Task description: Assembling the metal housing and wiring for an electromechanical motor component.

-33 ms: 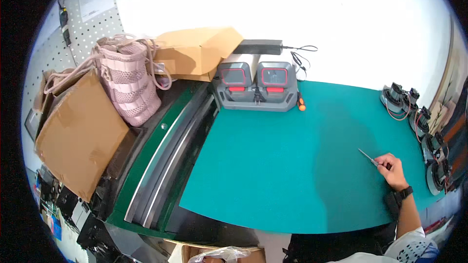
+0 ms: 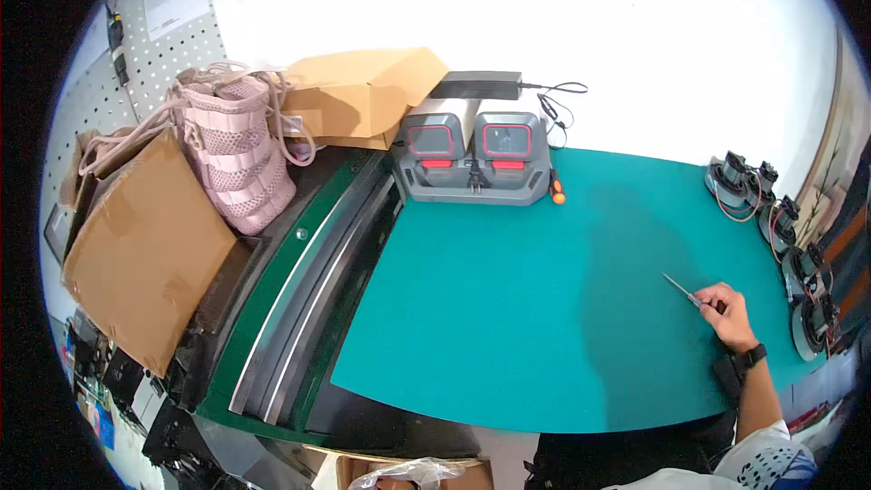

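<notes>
Over the right part of the green mat (image 2: pixel 481 308), my right hand (image 2: pixel 726 316) is closed around a screwdriver (image 2: pixel 680 288). Its thin metal shaft points up and to the left, away from my fingers, and part of its dark handle shows within the grip. A black band circles my right wrist. The screwdriver's tip touches nothing that I can make out. My left hand is out of the picture.
Black round motor-like parts (image 2: pixel 805 272) with thin wires line the mat's right edge. At the back stands a grey twin-bay device (image 2: pixel 476 186), an orange-handled tool (image 2: pixel 557 192) beside it. Left are a cardboard box (image 2: pixel 150 254), a pink mesh bag (image 2: pixel 238 141) and a green-edged metal rail (image 2: pixel 295 327).
The whole picture has shifted very slightly. My right hand keeps its grip on the screwdriver in nearly the same place.
</notes>
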A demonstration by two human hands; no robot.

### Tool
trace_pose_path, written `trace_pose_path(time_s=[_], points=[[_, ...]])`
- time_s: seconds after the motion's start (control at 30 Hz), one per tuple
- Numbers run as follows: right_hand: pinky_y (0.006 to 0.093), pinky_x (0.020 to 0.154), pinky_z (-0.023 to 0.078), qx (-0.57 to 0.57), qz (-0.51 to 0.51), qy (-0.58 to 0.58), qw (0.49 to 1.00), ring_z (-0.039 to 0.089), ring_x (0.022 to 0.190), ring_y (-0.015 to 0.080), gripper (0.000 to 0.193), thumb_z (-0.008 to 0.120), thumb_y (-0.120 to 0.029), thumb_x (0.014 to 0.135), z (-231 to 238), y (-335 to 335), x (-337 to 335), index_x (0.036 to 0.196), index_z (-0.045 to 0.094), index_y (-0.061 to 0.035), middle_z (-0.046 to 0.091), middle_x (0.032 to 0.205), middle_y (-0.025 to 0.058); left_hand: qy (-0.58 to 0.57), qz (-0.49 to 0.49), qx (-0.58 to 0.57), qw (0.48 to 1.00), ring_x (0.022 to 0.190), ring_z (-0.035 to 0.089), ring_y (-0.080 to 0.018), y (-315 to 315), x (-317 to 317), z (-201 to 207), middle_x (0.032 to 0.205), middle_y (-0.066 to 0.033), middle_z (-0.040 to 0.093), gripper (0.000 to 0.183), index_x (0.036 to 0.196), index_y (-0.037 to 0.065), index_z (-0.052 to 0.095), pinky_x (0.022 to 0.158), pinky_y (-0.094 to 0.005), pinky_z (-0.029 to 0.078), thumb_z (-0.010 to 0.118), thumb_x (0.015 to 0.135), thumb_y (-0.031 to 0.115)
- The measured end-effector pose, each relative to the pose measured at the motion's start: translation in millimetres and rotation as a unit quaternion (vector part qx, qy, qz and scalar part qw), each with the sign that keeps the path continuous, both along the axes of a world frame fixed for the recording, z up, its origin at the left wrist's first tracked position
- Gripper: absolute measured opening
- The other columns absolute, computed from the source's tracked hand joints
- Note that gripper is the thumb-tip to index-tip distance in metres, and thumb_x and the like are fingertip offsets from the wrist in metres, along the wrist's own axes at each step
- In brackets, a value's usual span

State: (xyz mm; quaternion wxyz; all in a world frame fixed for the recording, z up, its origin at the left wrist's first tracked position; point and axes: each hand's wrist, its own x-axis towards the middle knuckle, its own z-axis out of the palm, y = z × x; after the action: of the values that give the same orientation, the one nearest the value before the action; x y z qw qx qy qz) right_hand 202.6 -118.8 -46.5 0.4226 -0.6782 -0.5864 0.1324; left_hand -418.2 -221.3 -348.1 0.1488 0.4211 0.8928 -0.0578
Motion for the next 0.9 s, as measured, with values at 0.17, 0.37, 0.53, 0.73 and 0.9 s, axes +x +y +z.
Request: trace_pose_path(time_s=[0.17, 0.37, 0.53, 0.73, 0.9], points=[[0.0242, 0.058, 0.039, 0.001, 0.016, -0.05, 0.999, 0.049, 0.064, 0.0108, 0.018, 0.064, -0.002, 0.071, 8, 0, -3, 0.088, 0.068, -0.0031, 0.055, 0.074, 0.003, -0.015, 0.004, 0.029, 0.999, 0.109, 0.055, -0.0309, 9, 2, 13, 0.121, -0.0191, 0.056, 0.063, 0.121, 0.001, 0.054, 0.089, -0.041, 0.047, 0.077, 0.064, 0.017], [0.0267, 0.057, 0.043, 0.001, -0.002, 0.035, 0.999, 0.051, 0.062, 0.0135, 0.019, 0.064, -0.005, 0.072, 10, -6, -5, 0.091, 0.069, -0.0054, 0.057, 0.074, 0.0052, -0.051, -0.012, 0.076, 0.996, 0.107, 0.056, -0.0321, -7, 3, 50, 0.119, -0.0197, 0.057, 0.059, 0.12, 0.002, 0.057, 0.088, -0.042, 0.047, 0.077, 0.066, 0.018], [0.0298, 0.056, 0.046, 0.028, 0.031, -0.035, 0.998, 0.056, 0.061, 0.0178, 0.019, 0.063, -0.005, 0.073, 9, -6, -1, 0.092, 0.068, -0.0069, 0.058, 0.079, 0.008, -0.17, 0.012, 0.136, 0.976, 0.106, 0.057, -0.0332, -51, 15, 111, 0.117, -0.0202, 0.059, 0.056, 0.118, 0.002, 0.059, 0.087, -0.0428, 0.048, 0.078, 0.068, 0.018], [0.0339, 0.06, 0.047, 0.062, 0.036, -0.055, 0.996, 0.057, 0.068, 0.0232, 0.017, 0.063, -0.007, 0.075, 12, -11, 0, 0.091, 0.067, -0.0077, 0.058, 0.08, 0.0081, -0.413, -0.02, 0.386, 0.825, 0.091, 0.062, -0.0267, -76, 83, 225, 0.101, -0.0176, 0.065, 0.057, 0.117, 0.005, 0.06, 0.077, -0.0385, 0.051, 0.074, 0.062, 0.002], [0.0366, 0.063, 0.047, 0.081, 0.041, -0.069, 0.993, 0.058, 0.074, 0.0262, 0.015, 0.063, -0.008, 0.075, 4, -12, 4, 0.09, 0.066, -0.0091, 0.058, 0.08, 0.0082, -0.353, -0.047, 0.349, 0.867, 0.074, 0.058, -0.0215, -76, 116, 299, 0.084, -0.0116, 0.064, 0.044, 0.105, -0.003, 0.06, 0.065, -0.0352, 0.048, 0.068, 0.062, -0.005]])
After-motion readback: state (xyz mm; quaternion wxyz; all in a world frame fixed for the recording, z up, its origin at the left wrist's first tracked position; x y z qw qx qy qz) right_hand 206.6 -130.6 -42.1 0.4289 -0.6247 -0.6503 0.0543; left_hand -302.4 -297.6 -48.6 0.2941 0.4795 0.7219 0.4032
